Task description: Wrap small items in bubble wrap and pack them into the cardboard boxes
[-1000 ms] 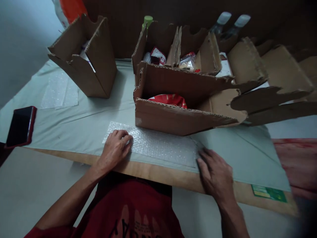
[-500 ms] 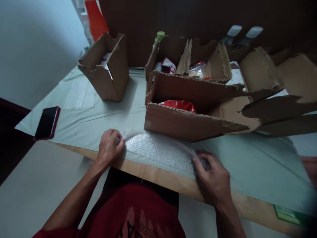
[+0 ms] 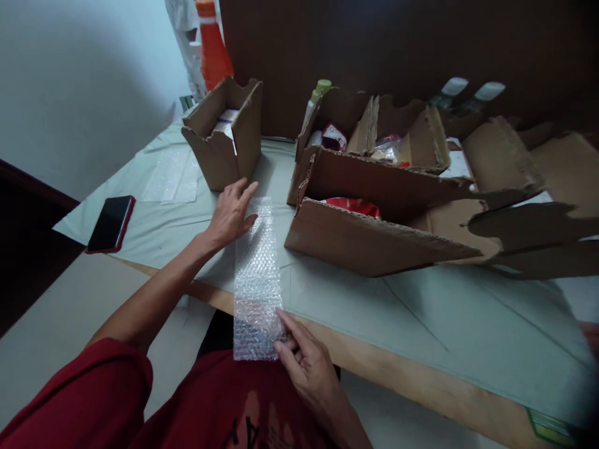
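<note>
A long, narrow strip of clear bubble wrap (image 3: pixel 255 274), knobbly and glinting, runs from the pale cloth-covered worktop (image 3: pixel 421 312) out over its near edge toward the person's red shirt. The left hand (image 3: pixel 231 212) lies flat on the far end, fingers spread and nearly straight. The right hand (image 3: pixel 304 358) pinches the near corner between thumb and fingertips, the other fingers loosely curled. Just beyond stand rough-cut corrugated cardboard boxes (image 3: pixel 374 240), ragged at the edges; a dark phone (image 3: pixel 111 223) lies well to the left.
</note>
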Demonstrator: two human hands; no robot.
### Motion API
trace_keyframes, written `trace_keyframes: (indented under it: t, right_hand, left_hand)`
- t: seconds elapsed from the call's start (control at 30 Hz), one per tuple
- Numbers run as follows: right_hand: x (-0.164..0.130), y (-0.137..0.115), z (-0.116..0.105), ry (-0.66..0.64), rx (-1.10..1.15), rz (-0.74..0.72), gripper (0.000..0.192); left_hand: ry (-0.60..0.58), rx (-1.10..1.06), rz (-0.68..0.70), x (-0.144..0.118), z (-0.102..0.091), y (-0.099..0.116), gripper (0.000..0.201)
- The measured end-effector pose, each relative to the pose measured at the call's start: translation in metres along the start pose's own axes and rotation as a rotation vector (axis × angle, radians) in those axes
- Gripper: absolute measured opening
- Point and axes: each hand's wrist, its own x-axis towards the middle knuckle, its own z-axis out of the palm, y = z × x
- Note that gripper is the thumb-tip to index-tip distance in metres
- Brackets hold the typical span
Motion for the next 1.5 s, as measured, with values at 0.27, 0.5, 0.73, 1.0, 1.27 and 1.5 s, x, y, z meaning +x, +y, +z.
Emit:
trace_keyframes:
  t: [0.27,0.5,0.73,1.0,1.27,1.5]
  right_hand:
    - [0.008,-0.023,-0.021,-0.072,0.378,0.277,0.034]
    - [0.051,-0.038,-0.022,-0.019,0.523,0.130,0.044]
    - [0.058,-0.031,-0.032,0.157,-0.082,-0.301,0.030]
    - [0.105,-0.022,-0.007,-0.025,-0.792,-0.631,0.040]
    - [0.098,-0.036,-0.012,-0.146,-0.542,-0.524,0.024]
    - [0.087,-0.035,-0.017,0.111,-0.598,-0.496,0.023]
  left_hand:
    - [-0.348,-0.445,0.171,-0.183,-0.052,0.015,0.072]
    - [0.050,-0.542,-0.101,-0.165,-0.022,0.043,0.044]
    - [0.019,-0.463,-0.302,-0.113,0.012,0.010,0.064]
    - [0.112,-0.228,-0.182,-0.107,0.038,0.003,0.070]
    - [0.078,-0.373,0.091,-0.164,-0.016,0.029,0.057]
    - [0.037,-0.351,-0.090,-0.168,0.007,0.028,0.039]
